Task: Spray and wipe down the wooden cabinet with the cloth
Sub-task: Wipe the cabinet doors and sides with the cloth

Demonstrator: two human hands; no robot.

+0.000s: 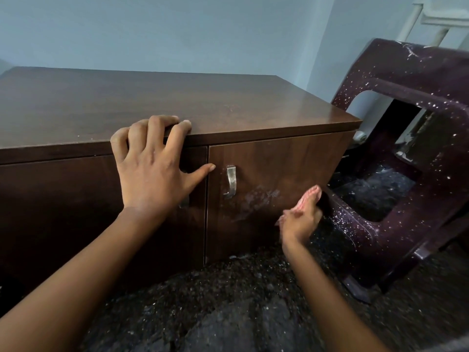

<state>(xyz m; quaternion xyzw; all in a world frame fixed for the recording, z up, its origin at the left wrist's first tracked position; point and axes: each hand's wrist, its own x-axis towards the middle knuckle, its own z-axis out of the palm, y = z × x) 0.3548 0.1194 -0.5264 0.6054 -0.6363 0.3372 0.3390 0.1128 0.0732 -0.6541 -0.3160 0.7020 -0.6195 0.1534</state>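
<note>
The front edge of the top of the wooden cabinet (177,102) is being gripped by the left hand (152,168), its fingers being hooked over the edge and its thumb being held spread out toward the right-hand door (279,161), near the metal handle (231,181). A pinkish cloth (308,199) is being held bunched in the curled fingers of the right hand (300,222), low by that door and just right of a pale wet smear (256,199), though the blur is hiding the finer grip. A purple plastic chair (406,80), tipped on its side, is being borne by the dark speckled floor (228,301) just right of the cabinet.
</note>
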